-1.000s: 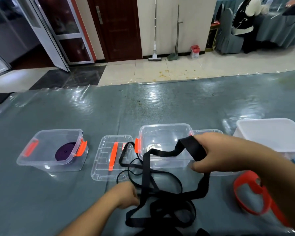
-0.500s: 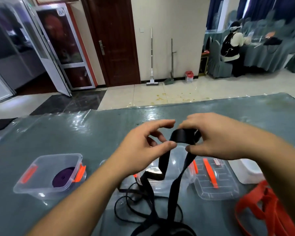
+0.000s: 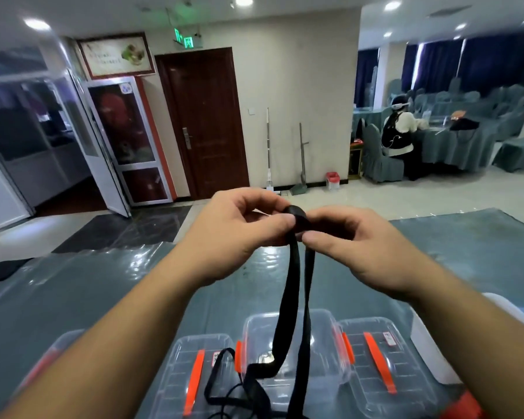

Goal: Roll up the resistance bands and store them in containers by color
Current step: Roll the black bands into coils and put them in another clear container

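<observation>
Hanging from a small rolled end pinched between both hands, the black resistance band (image 3: 291, 297) trails down. Left hand (image 3: 233, 234) and right hand (image 3: 354, 246) grip that roll. Below the grip sits a clear container (image 3: 324, 334), flanked by two lids (image 3: 191, 373).

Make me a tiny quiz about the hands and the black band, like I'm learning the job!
1. True or false: both hands pinch the black band.
2. Where does the band's loose part hang? A) over the clear open container B) over the door C) over a chair
3. Fill in: the two flat lids have ___ handles.

Key: 1 true, the left hand and right hand hold its rolled end. 2 A. 3 orange.
</observation>
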`<state>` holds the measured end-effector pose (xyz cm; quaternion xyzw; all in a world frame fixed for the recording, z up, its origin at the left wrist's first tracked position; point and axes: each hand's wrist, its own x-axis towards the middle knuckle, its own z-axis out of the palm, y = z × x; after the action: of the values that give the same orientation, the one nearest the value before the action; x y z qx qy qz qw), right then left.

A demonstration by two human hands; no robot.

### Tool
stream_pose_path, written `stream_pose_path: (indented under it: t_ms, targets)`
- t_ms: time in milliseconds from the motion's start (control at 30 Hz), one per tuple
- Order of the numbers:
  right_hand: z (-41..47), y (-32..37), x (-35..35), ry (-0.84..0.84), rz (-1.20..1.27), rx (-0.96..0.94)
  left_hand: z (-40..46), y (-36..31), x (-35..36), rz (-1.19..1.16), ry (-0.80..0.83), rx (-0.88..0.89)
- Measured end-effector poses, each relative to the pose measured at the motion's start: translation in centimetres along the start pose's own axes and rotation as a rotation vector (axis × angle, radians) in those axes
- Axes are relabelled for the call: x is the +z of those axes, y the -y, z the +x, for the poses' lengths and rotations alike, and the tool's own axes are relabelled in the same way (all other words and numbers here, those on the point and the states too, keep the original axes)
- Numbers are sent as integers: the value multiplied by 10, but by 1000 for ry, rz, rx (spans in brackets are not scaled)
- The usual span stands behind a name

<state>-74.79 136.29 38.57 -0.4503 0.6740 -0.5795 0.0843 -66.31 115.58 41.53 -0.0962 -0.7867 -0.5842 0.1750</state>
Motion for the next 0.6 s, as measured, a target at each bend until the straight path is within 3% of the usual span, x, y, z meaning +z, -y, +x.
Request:
stream_pose_path:
  t_ms: [133,300,467,600]
  targets:
    - [12,11,15,-23,304,-30,13,-27,2,-191,-94,40]
    - [32,36,15,-71,454,-128,24,-63,1,-282,-122,158]
    - [42,46,12,-49,460,-63,20,-68,-14,-8,-69,290]
    - [39,39,16,-96,390,23,16,-55,-33,509,25,436]
